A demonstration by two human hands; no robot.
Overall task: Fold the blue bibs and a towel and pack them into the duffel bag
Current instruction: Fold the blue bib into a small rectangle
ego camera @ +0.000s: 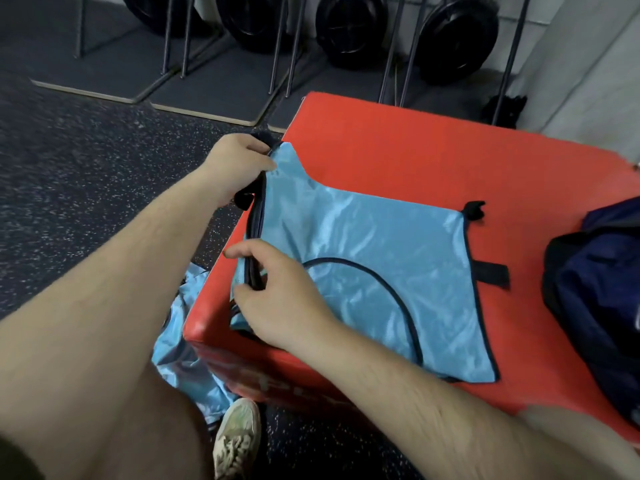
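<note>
Blue bib [374,251] lies spread on the red padded box [408,157] that serves as tabletop, shiny side up, dark piping round the edges and a curved neck seam showing near its middle. Both hands work its left edge: left hand [235,168] at the far-left corner, fingers curled round the dark trim and a black strap there; right hand [277,292] nearer the body, thumb and fingers pinching the dark-edged seam w/ the index finger stretched out loose. So both are closed on the same side of the bib, and the rest of the cloth runs away from them to the right, its long axis going left-right across the box toward the duffel bag [595,299], which sits at the right edge, navy w/ black trim; can't tell if it's open. Judgement: the fold hinges on that edge, which prob. needs carrying rightward over the body of the bib so it halves toward the bag; right hand is nearer the bag and would lead any packing. More blue bib fabric [187,362] hangs off the box's left side down to the floor by a shoe [239,434]. No towel seen.
</note>
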